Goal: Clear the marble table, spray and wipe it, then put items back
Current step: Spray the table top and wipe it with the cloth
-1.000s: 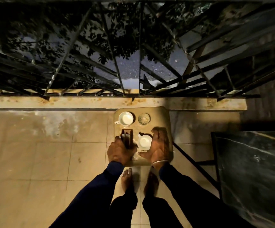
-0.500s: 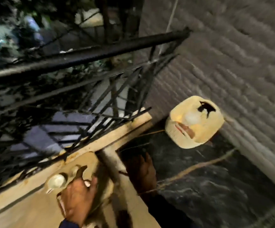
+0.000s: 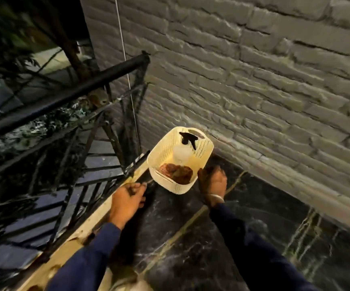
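The black marble bench (image 3: 222,238) is looking almost bare. At its 12 o'clock end a cream basket (image 3: 181,185) is holding the spray bottle (image 3: 183,148) and a brown cloth (image 3: 177,172). The left hand (image 3: 127,200) is hovering loosely curled and empty, and the right hand (image 3: 213,182) is reaching beside the basket with fingers open. Spraying and wiping are still waiting.

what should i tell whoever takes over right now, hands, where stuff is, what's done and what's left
Left hand: empty, loosely curled, hovering at the near-left edge of the marble table.
Right hand: reaching at the near-right corner of the cream basket; too blurred to tell whether it grips.
The basket sits at the table's far corner by the brick wall. Inside it are the spray bottle and a brown cloth.
Done: the visible tabletop holds only the basket.
Left: take out bottle and cloth, move the basket off, spray, wipe, then put the items back.
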Demonstrator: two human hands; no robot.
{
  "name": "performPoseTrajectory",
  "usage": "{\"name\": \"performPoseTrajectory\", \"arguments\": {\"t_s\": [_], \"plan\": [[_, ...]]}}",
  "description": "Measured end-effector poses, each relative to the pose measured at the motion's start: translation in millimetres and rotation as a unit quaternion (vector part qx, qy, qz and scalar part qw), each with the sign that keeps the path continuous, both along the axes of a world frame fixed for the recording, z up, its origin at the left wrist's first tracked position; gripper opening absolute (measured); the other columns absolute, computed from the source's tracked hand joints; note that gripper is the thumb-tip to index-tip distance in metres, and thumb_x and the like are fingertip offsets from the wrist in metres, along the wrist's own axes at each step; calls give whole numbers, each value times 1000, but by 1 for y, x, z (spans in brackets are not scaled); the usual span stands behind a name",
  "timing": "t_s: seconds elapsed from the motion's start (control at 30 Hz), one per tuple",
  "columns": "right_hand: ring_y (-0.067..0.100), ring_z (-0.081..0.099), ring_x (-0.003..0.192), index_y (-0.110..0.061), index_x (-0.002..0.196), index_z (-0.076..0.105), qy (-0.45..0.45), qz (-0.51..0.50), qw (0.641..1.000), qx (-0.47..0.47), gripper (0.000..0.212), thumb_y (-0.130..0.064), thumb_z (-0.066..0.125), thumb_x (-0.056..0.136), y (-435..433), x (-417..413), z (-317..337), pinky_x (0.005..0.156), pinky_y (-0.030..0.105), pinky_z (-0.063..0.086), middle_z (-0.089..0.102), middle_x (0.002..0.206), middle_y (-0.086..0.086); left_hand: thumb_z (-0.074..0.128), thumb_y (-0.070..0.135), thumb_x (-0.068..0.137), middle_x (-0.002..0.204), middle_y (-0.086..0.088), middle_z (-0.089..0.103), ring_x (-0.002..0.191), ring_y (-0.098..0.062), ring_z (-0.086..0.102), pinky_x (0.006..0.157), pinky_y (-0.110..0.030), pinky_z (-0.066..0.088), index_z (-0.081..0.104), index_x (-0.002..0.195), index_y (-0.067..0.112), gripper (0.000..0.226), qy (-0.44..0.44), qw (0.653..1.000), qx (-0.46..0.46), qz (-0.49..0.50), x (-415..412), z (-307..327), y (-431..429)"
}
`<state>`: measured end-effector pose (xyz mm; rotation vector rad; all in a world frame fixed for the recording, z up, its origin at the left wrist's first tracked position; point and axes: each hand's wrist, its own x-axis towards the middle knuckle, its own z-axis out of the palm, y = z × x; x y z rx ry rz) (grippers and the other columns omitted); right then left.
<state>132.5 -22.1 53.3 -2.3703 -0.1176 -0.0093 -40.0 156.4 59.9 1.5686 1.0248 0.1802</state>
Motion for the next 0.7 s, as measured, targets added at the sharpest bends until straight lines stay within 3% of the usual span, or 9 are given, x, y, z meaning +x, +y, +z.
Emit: {"name": "performPoseTrajectory", "arguments": {"t_s": [0.03, 0.1, 0.2, 0.27, 0.4, 0.5, 0.57, 0.63, 0.7], "plan": [[38, 58, 104, 0, 114, 56, 10, -5, 1000, -1, 46, -36, 64, 87, -1, 15, -1, 82, 38, 45, 60, 115, 21, 69, 46, 81, 88, -6, 73, 76, -22, 72, 68, -44, 61, 69, 99, 13, 38, 3, 1000, -5, 1, 21, 4, -5], [37, 56, 107, 1, 118, 53, -5, -6, 1000, -1, 48, -32, 66, 87, 5, 35, -1, 86, 39, 45, 58, 117, 21, 66, 51, 82, 88, -9, 72, 80, -25, 69, 71, -36, 57, 67, 96, 13, 41, 35, 994, 105, -17, 50, 16, -14], [27, 58, 96, -5, 110, 58, -55, 34, 998, 28, 29, -14, 67, 84, 22, 75, -1, 81, 34, 49, 61, 109, 14, 68, 31, 85, 107, -12, 67, 101, -30, 62, 85, -37, 50, 59, 116, 16, 36, 20, 942, 333, -29, 85, 16, -23], [24, 61, 91, -6, 103, 63, -34, 73, 996, 44, 24, -8, 69, 80, 37, 99, -1, 77, 30, 50, 66, 101, 11, 65, 25, 84, 105, -5, 63, 98, -24, 60, 86, -38, 53, 60, 110, 23, 26, -18, 919, 387, -70, 109, 9, -25], [24, 66, 86, 0, 92, 70, 88, 69, 989, 93, 19, -8, 76, 76, 61, 131, -11, 74, 32, 52, 71, 92, 10, 67, 25, 83, 97, -6, 69, 90, -26, 64, 80, -37, 55, 66, 100, 16, 19, 61, 907, 364, -202, 163, -16, -19], [31, 64, 104, -1, 110, 65, 214, 58, 968, 120, 41, -25, 76, 79, 90, 131, -32, 85, 38, 53, 68, 110, 14, 66, 32, 83, 104, -11, 68, 99, -32, 63, 82, -36, 50, 65, 105, 10, 30, 174, 877, 337, -294, 197, -39, -10], [34, 58, 116, -3, 121, 60, 211, 76, 974, 41, 52, -40, 67, 84, 110, 126, -47, 97, 39, 47, 63, 122, 15, 61, 41, 85, 117, -13, 63, 114, -33, 57, 96, -39, 45, 59, 120, 9, 48, 229, 868, 283, -339, 215, -63, 0], [34, 50, 125, -1, 127, 52, 224, 83, 970, 45, 59, -44, 60, 89, 125, 125, -57, 106, 39, 40, 55, 133, 17, 53, 63, 72, 137, -11, 51, 130, -31, 45, 109, -40, 34, 45, 138, 11, 85, 249, 853, 225, -399, 229, -84, 6], [35, 39, 134, 1, 134, 45, 227, 74, 970, 49, 66, -47, 56, 90, 137, 128, -68, 113, 40, 29, 45, 143, 19, 60, 64, 65, 142, -10, 47, 133, -27, 42, 110, -35, 34, 41, 141, 13, 94, 271, 851, 167, -418, 235, -99, 8]]}}
